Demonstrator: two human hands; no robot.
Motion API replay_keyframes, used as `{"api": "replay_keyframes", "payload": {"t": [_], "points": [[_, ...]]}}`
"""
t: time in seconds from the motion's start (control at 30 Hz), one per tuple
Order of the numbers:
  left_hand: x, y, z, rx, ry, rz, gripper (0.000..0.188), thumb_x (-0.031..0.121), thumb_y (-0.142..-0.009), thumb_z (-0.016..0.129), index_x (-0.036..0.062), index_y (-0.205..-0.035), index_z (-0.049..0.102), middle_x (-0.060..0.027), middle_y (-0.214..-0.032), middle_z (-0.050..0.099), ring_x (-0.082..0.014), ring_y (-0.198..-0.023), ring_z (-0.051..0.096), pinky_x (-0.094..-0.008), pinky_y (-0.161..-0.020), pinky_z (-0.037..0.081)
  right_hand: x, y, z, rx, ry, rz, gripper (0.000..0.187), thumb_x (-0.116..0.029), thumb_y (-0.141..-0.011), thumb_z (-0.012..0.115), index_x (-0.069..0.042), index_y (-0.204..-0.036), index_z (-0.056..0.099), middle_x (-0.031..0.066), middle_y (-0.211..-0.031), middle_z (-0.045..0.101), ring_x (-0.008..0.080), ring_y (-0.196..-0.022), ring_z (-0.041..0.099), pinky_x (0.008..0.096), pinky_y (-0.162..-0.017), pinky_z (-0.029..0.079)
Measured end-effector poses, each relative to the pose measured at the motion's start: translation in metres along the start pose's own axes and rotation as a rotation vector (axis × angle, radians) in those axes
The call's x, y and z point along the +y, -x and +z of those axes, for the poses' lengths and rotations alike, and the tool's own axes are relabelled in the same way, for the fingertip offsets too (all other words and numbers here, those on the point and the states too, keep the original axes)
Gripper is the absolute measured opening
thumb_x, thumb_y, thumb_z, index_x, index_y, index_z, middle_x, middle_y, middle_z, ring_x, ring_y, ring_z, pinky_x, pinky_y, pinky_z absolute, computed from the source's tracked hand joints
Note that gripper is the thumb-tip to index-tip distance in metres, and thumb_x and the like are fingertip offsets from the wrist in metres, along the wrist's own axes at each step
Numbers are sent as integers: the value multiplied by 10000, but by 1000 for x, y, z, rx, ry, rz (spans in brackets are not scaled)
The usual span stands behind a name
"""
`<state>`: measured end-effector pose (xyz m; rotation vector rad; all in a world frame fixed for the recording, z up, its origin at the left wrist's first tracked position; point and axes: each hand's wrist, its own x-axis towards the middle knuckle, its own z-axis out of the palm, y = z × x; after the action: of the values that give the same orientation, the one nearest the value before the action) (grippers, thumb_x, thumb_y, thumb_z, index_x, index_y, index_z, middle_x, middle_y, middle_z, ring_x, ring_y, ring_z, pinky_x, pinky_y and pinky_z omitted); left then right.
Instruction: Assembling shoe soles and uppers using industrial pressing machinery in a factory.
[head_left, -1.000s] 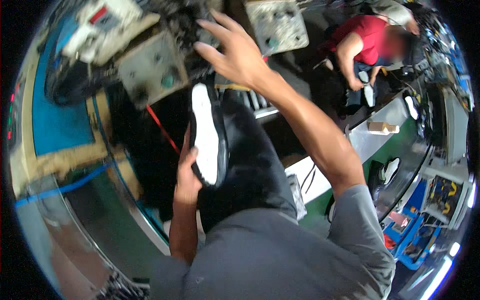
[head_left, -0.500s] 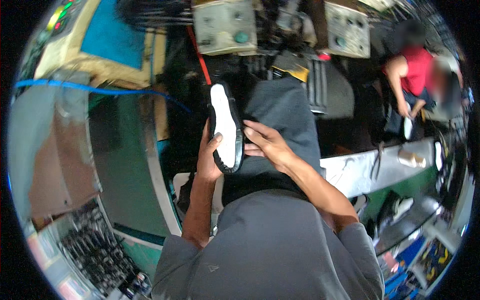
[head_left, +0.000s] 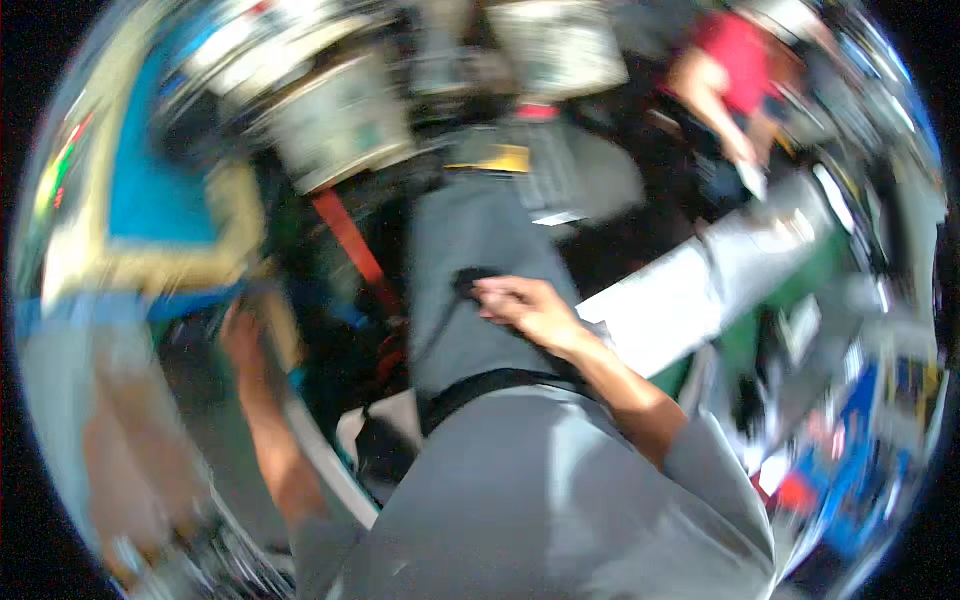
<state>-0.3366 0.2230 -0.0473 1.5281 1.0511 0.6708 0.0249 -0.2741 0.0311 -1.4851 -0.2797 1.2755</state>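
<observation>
My right hand (head_left: pixel 530 310) is closed in front of my lap, over my dark grey trouser leg (head_left: pixel 465 235). Its fingertips pinch a small black thing (head_left: pixel 476 280), and a thin dark strand seems to trail down from it; blur hides its kind. My left hand (head_left: pixel 240 340) is stretched out to the left, above a dark green surface and close to a blue hose (head_left: pixel 190 303). Motion smears its fingers, so neither their pose nor anything in them can be made out. The black and white shoe is not visible in the current view.
Ahead stand worn machine boxes (head_left: pixel 345 120) and a red strap (head_left: pixel 350 240). A blue panel in a cream frame (head_left: pixel 180 255) is at far left. On the right, a pale bench (head_left: pixel 670 315) runs toward a seated person in red (head_left: pixel 735 65).
The shoe has left my hands and is out of sight. My left hand has swung far left; my right hand has closed on something black. The whole view has turned and blurred.
</observation>
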Motion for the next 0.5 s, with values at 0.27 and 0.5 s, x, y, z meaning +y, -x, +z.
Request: {"api": "replay_keyframes", "payload": {"t": [0.27, 0.5], "points": [[78, 116, 395, -688, 220, -60, 477, 37, -1063, 631, -109, -1508, 542, -254, -1344, 692, -322, -1205, 725, -414, -1096, 595, 156, 151, -178, 1214, 330, -73, 488, -306, -1004, 749, -26, -1400, 697, 215, -1324, 756, 341, -1185, 738, 463, -1061, 559], [83, 178, 466, -929, 122, -92, 357, 82, -1099, 604, -68, -1417, 663, -174, -1325, 737, -231, -1160, 724, -360, -1030, 577, 298, 342, -208, 1365, 656, 548, 1037, -488, -861, 845, -7, -1656, 386, 354, -1451, 618, 488, -1365, 606, 515, -1169, 489]]}}
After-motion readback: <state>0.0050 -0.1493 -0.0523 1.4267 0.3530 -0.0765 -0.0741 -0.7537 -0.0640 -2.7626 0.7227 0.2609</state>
